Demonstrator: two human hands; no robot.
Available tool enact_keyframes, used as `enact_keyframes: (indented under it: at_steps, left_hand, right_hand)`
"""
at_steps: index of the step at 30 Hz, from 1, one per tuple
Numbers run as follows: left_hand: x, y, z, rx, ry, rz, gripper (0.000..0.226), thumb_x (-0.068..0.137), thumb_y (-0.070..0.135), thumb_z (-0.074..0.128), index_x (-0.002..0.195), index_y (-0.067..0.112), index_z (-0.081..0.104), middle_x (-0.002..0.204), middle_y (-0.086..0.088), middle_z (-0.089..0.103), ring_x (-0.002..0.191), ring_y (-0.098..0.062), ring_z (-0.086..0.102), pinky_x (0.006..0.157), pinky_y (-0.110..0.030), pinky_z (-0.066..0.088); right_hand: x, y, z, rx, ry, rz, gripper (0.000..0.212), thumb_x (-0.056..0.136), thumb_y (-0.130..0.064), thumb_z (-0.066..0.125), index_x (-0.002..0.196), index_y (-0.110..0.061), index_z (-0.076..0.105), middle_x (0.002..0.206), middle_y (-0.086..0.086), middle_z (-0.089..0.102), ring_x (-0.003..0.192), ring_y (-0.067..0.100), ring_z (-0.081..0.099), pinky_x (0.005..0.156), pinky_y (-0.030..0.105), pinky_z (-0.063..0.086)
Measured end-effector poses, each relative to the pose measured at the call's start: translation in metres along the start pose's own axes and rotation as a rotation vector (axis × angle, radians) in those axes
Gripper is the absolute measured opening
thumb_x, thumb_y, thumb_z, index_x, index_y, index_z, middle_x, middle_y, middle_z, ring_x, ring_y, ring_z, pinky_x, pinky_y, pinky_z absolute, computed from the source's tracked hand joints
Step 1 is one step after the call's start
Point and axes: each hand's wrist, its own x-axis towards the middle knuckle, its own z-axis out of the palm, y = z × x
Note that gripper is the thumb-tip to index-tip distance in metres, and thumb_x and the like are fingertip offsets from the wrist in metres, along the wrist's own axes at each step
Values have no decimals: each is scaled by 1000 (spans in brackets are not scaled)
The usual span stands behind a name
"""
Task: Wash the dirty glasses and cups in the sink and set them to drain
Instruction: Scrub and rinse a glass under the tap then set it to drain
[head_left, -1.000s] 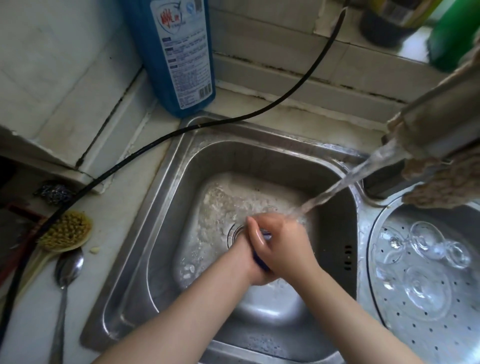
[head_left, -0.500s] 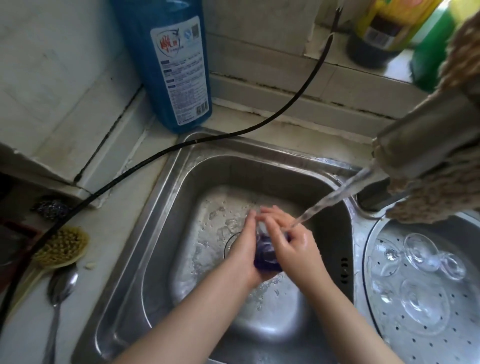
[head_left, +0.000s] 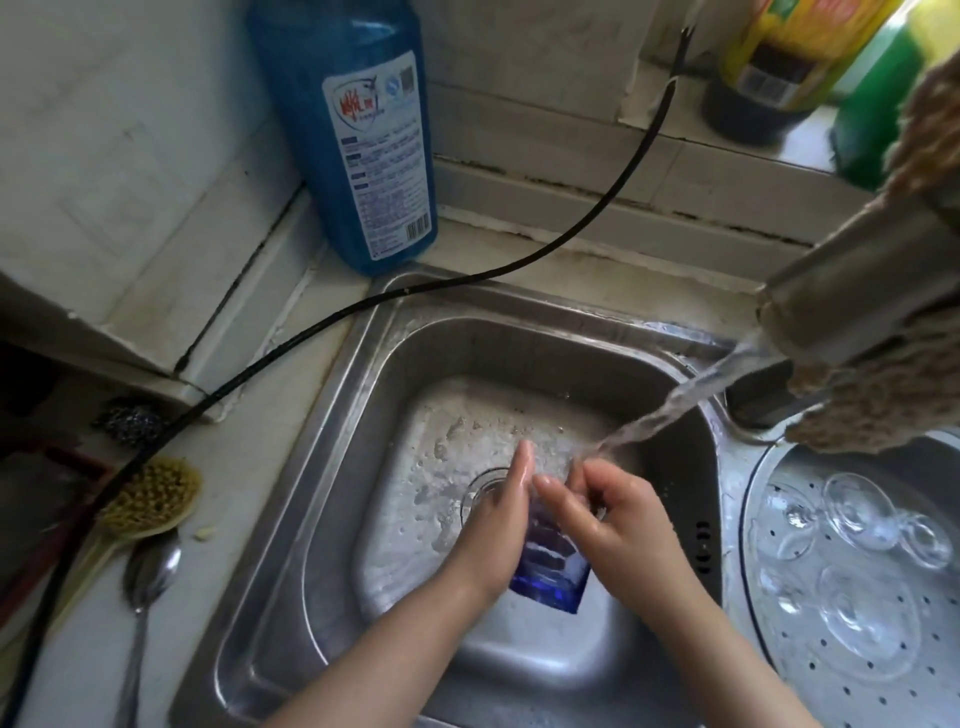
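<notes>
A square stainless-steel sink basin (head_left: 332, 467) filled the centre of the frame, its floor wet and flecked with foam. At the right edge lay a round perforated metal drain tray (head_left: 841, 686), holding several clear glasses (head_left: 857, 512) turned on it. In the upper middle stood a tall blue plastic detergent bottle (head_left: 358, 135) with a white label, on the counter just behind the sink's back left corner. A metal tap spout (head_left: 852, 291) wrapped in a brownish knitted cloth (head_left: 883, 395) reached in from the upper right, and a stream of water (head_left: 670, 405) ran from it down to the hands.

At the centre, over the basin, the left hand (head_left: 498, 525) lay flat along the left side of a blue-tinted drinking glass (head_left: 550, 561), fingers straight and pointing up the frame. The right hand (head_left: 618, 519) gripped the glass from the right, its fingers curled over the rim end. The glass sat between the two palms, tilted, its thick deep-blue base toward the bottom of the frame and its paler mouth toward the stream; it looked wet and translucent.

A black cable (head_left: 597, 208) curved from the upper right to the lower left. At lower left lay a yellow-bristled scrubbing brush (head_left: 150, 499), a metal spoon (head_left: 150, 571) just below it and a dark steel scourer (head_left: 130, 421) above.
</notes>
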Motion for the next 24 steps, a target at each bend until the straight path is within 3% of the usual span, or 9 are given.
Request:
enact_keyframes:
  at_steps: [2, 5, 7, 9, 13, 17, 19, 21, 24]
  left_hand:
    - [-4, -4, -1, 15, -9, 42, 78, 81, 76, 25, 98, 19, 75, 101, -10, 74, 99, -22, 70, 97, -44, 51]
    - [-11, -9, -5, 155, 3, 245, 60, 85, 66, 38, 124, 27, 61, 122, 3, 66, 116, -10, 59, 106, -40, 41]
    - [-13, -9, -8, 484, 25, 387, 73, 73, 56, 50, 141, 33, 39, 140, 13, 48, 130, -2, 43, 110, -33, 37]
    - [-13, -6, -5, 740, 99, 439, 89, 67, 51, 64, 146, 36, 24, 143, 17, 40, 131, -4, 41, 106, -32, 41]
    - [-4, 3, -8, 566, 252, 409, 56, 58, 54, 65, 108, 44, 43, 102, 11, 64, 94, -17, 65, 82, -39, 54]
    - [1, 12, -23, 712, 123, 485, 67, 49, 44, 80, 108, 40, 50, 105, 18, 63, 98, -9, 62, 87, -37, 53]
    - [5, 14, -23, 833, 109, 545, 70, 50, 41, 84, 112, 36, 50, 106, 17, 60, 100, -11, 58, 90, -38, 50]
    - [10, 15, -22, 848, 134, 597, 72, 51, 39, 83, 115, 32, 52, 107, 15, 62, 100, -12, 59, 93, -37, 47]
    - [17, 13, -16, 934, 248, 682, 70, 54, 38, 75, 120, 26, 53, 112, 11, 63, 106, -15, 58, 96, -27, 35]
  right_hand:
    - [1, 1, 2, -103, -8, -109, 46, 86, -52, 57, 56, -22, 39, 52, -8, 44, 48, 7, 41, 49, 16, 35]
    - [12, 1, 0, -176, 153, -154, 39, 86, -49, 53, 57, -25, 43, 51, -7, 43, 46, 11, 42, 47, 28, 40]
    - [17, -3, -1, -195, 261, -118, 43, 88, -50, 55, 57, -22, 43, 50, -6, 43, 46, 13, 43, 47, 36, 40]
    - [13, -11, 4, -189, 263, -104, 41, 90, -51, 54, 58, -27, 43, 51, -8, 44, 49, 14, 46, 49, 32, 41]
    - [-6, -16, 4, -392, -18, -288, 32, 88, -52, 49, 79, -22, 57, 72, -12, 56, 64, 8, 52, 62, 22, 42]
    - [4, -1, -35, -776, -414, -625, 27, 81, -49, 64, 87, -23, 64, 98, -9, 69, 109, 10, 59, 103, 32, 37]
    - [15, 4, -46, -982, -530, -764, 25, 71, -34, 76, 92, -23, 68, 104, -8, 70, 114, 13, 58, 109, 32, 30]
    - [21, 1, -47, -1088, -559, -757, 37, 62, -24, 81, 97, -20, 71, 105, -6, 71, 111, 15, 63, 107, 31, 29]
    - [9, -20, -27, -968, -539, -399, 60, 67, -30, 76, 122, -16, 57, 106, -2, 69, 102, 20, 64, 99, 27, 35]
